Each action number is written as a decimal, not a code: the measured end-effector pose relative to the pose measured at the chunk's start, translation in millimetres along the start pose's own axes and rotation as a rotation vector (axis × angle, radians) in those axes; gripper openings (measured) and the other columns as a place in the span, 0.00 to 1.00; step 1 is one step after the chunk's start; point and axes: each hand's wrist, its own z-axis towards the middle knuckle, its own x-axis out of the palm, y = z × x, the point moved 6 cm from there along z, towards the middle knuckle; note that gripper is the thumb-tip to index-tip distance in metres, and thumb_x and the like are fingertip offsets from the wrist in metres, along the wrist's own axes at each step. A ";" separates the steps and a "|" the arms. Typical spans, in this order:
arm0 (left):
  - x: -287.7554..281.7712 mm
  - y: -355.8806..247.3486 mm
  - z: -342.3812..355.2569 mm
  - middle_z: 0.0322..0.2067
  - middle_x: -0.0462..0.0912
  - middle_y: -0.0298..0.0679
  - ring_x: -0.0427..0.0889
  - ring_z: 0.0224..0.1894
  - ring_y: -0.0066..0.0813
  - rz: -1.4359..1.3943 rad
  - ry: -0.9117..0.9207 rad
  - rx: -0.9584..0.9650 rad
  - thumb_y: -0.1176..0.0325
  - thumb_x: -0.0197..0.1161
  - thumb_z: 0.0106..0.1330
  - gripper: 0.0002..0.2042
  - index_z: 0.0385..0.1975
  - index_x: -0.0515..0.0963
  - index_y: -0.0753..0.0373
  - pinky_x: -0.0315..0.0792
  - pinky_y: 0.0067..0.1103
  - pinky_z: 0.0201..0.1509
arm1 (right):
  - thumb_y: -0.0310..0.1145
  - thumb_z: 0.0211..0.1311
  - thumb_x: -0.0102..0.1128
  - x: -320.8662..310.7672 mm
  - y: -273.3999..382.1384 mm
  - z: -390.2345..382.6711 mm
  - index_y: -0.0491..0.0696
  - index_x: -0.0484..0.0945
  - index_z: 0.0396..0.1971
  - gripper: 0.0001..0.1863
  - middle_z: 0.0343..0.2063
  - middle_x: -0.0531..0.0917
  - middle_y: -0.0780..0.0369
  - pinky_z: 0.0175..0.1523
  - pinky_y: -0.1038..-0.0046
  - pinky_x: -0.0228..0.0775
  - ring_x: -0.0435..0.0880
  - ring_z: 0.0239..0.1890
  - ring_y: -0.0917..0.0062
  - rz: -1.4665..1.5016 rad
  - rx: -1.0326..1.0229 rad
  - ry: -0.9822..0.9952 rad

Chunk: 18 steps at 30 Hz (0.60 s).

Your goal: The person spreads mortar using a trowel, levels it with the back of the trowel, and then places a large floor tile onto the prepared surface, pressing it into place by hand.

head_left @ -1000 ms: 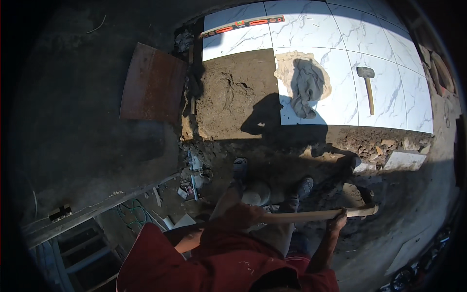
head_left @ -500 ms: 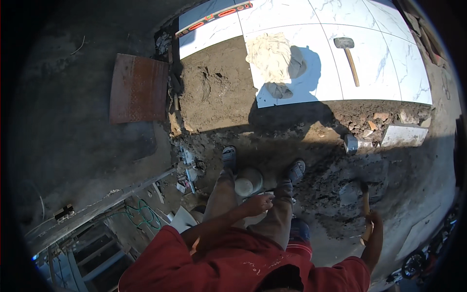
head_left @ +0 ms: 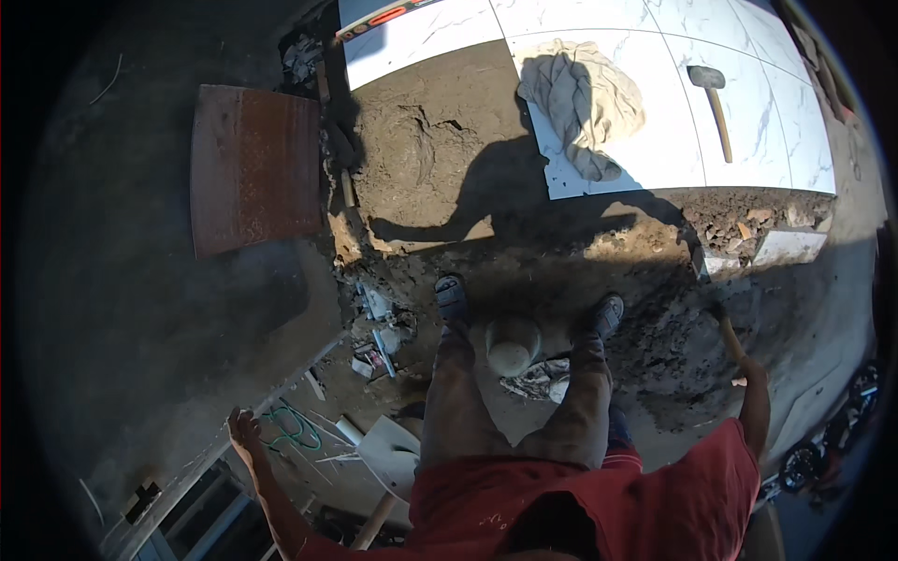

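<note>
My right hand [head_left: 751,372] is wrapped round the wooden handle of a tool [head_left: 732,341]. The tool's dark end points into the dark, lumpy mortar heap [head_left: 669,341] on the right; its exact kind cannot be made out. My left hand [head_left: 245,435] reaches far out to the left, fingers apart and holding nothing, over the edge of the raised floor. Ahead, a mallet with a dark head and wooden handle [head_left: 718,117] lies on white marbled tiles [head_left: 655,112]. Left of it a crumpled cream cloth [head_left: 599,103] rests on the tiles. A rough mortar bed [head_left: 421,159] fills the untiled corner.
A reddish-brown slab [head_left: 254,168] lies at left. Part of an orange-and-black spirit level [head_left: 388,15] shows at the top. Between my feet stands a pale bucket [head_left: 513,346]. A shovel blade [head_left: 388,455] and green hose [head_left: 295,425] lie lower left. Rubble [head_left: 744,227] borders the tiles.
My left hand has swung from in front of my lap out to the far left, its fingers opening. My right hand and the tool have moved forward and slightly right. The view has shifted.
</note>
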 end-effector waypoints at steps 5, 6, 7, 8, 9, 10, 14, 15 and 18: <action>-29.2 47.4 116.0 0.44 0.78 0.39 0.78 0.37 0.31 0.139 0.111 -0.112 0.51 0.58 0.63 0.27 0.60 0.65 0.56 0.71 0.28 0.38 | 0.36 0.68 0.41 -36.7 90.5 -85.9 0.60 0.70 0.54 0.16 0.47 0.79 0.61 0.48 0.60 0.75 0.79 0.50 0.67 -0.058 0.281 0.034; -11.6 59.0 122.1 0.44 0.77 0.40 0.77 0.37 0.31 0.250 0.217 -0.153 0.53 0.55 0.65 0.26 0.59 0.65 0.58 0.70 0.28 0.39 | 0.36 0.68 0.40 -46.0 85.0 -105.6 0.61 0.70 0.54 0.17 0.48 0.77 0.62 0.48 0.60 0.74 0.78 0.50 0.67 -0.109 0.293 -0.005; 8.4 73.3 120.7 0.43 0.76 0.41 0.76 0.37 0.30 0.360 0.322 -0.199 0.55 0.53 0.66 0.24 0.59 0.65 0.60 0.70 0.27 0.40 | 0.36 0.68 0.39 -53.2 66.2 -121.7 0.62 0.69 0.54 0.17 0.49 0.75 0.64 0.48 0.59 0.74 0.77 0.51 0.67 -0.170 0.302 -0.048; 26.3 80.1 117.6 0.43 0.76 0.41 0.76 0.37 0.30 0.364 0.355 -0.194 0.55 0.53 0.66 0.24 0.59 0.65 0.60 0.70 0.27 0.40 | 0.36 0.68 0.39 -50.5 44.2 -135.0 0.62 0.69 0.54 0.17 0.49 0.75 0.64 0.48 0.59 0.74 0.77 0.51 0.67 -0.178 0.330 -0.032; 44.6 88.0 105.4 0.43 0.76 0.39 0.76 0.36 0.29 0.343 0.446 -0.202 0.55 0.53 0.66 0.25 0.59 0.65 0.61 0.69 0.26 0.39 | 0.36 0.68 0.39 -49.8 20.5 -144.5 0.64 0.69 0.55 0.17 0.50 0.74 0.64 0.47 0.59 0.74 0.76 0.50 0.66 -0.161 0.379 -0.068; 63.6 93.5 87.1 0.43 0.75 0.38 0.75 0.36 0.28 0.325 0.539 -0.214 0.55 0.54 0.65 0.25 0.59 0.66 0.62 0.69 0.26 0.37 | 0.36 0.68 0.38 -46.6 -7.0 -153.8 0.65 0.68 0.55 0.18 0.50 0.73 0.64 0.47 0.59 0.74 0.76 0.49 0.64 -0.150 0.429 -0.103; 107.9 80.0 10.3 0.38 0.76 0.37 0.74 0.35 0.25 0.469 0.567 -0.241 0.59 0.54 0.64 0.24 0.59 0.66 0.62 0.69 0.24 0.35 | 0.33 0.68 0.39 -29.1 -59.9 -135.0 0.66 0.68 0.56 0.20 0.61 0.67 0.60 0.50 0.48 0.69 0.64 0.62 0.49 -0.019 0.522 -0.033; 96.9 75.2 -3.9 0.37 0.77 0.37 0.74 0.35 0.24 0.509 0.609 -0.242 0.60 0.54 0.63 0.24 0.58 0.66 0.62 0.69 0.24 0.35 | 0.34 0.68 0.39 -25.2 -38.6 -123.4 0.67 0.66 0.58 0.20 0.59 0.68 0.60 0.54 0.45 0.64 0.66 0.60 0.52 -0.103 0.542 -0.014; 96.7 57.1 -31.3 0.36 0.78 0.38 0.75 0.37 0.25 0.543 0.672 -0.193 0.61 0.54 0.63 0.23 0.57 0.68 0.63 0.70 0.25 0.39 | 0.34 0.68 0.38 -38.5 -14.7 -100.9 0.66 0.59 0.64 0.24 0.62 0.64 0.58 0.60 0.33 0.46 0.60 0.65 0.54 -0.168 0.541 0.049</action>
